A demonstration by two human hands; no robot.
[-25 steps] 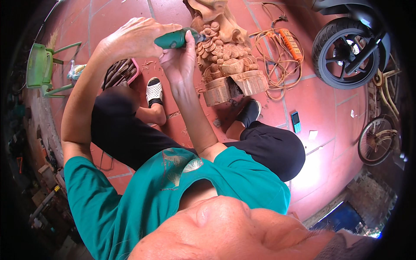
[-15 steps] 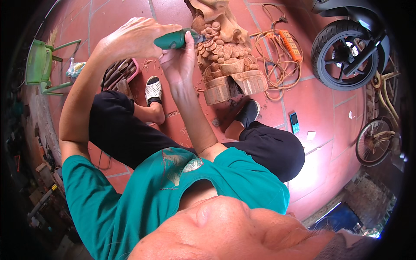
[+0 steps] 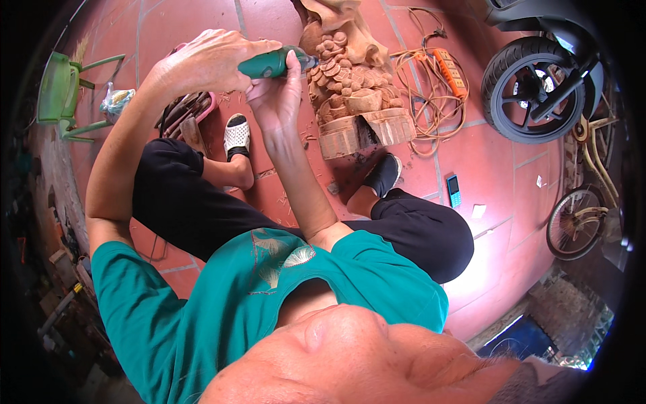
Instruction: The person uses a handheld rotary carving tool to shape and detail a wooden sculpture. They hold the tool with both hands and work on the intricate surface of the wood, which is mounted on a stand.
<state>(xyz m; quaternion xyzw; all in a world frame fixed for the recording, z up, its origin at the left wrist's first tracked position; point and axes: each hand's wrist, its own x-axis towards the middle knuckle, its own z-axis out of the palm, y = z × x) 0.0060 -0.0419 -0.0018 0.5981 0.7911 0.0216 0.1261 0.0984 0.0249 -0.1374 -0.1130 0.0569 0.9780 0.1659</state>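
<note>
Both hands are on a green handheld rotary tool (image 3: 264, 65), held roughly level. My left hand (image 3: 214, 59) wraps over its rear end, index finger stretched along the top. Closer to the nose, my right hand (image 3: 279, 97) grips from below, thumb up against the body. The narrow dark nose points right, at the left side of a brown wood carving (image 3: 360, 79) covered in coin-like discs and round beads. Whether the tip touches the wood cannot be made out. The carving stands on a rough log-like base with a dark split in front.
Left of my feet a pink basket (image 3: 212, 102) holds wooden-handled tools, near a green chair (image 3: 59, 91). Right of the carving lie an orange power strip (image 3: 449, 73) with tangled cord and a blue phone (image 3: 454, 191). A motorbike wheel (image 3: 531, 91) stands at far right.
The view has shifted slightly, so the carving, chair and floor items sit a little differently. Both hands keep the same hold on the rotary tool beside the carving.
</note>
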